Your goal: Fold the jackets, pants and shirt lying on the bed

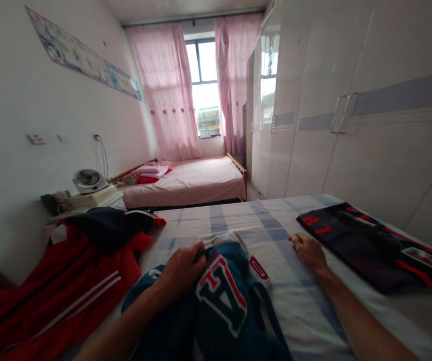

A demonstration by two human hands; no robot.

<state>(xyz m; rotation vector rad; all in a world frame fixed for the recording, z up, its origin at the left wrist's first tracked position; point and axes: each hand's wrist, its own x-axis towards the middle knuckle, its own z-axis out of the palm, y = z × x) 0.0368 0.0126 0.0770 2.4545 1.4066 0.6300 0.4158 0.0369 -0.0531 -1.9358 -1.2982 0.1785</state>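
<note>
Bunched on the bed in front of me is a teal jacket (pixel 216 311) with a large white-and-red letter A and a pale sleeve. My left hand (pixel 186 265) grips its upper edge, fingers curled into the cloth. To the right, my right hand (pixel 306 249) hovers over or rests on the sheet, apart from the jacket, its fingers curled together; whether they pinch anything is too small to tell. Just beyond that hand lies a folded dark garment (pixel 366 240) with red figures and a patch. On my left a red jacket (pixel 88 281) with white stripes lies spread out.
The bed's checked sheet (pixel 234 218) lies under the clothes. Behind it stands a second bed (pixel 201 178) with pink bedding. A small fan (pixel 88 179) sits on a stand at the left wall. White wardrobes (pixel 351 165) line the right side.
</note>
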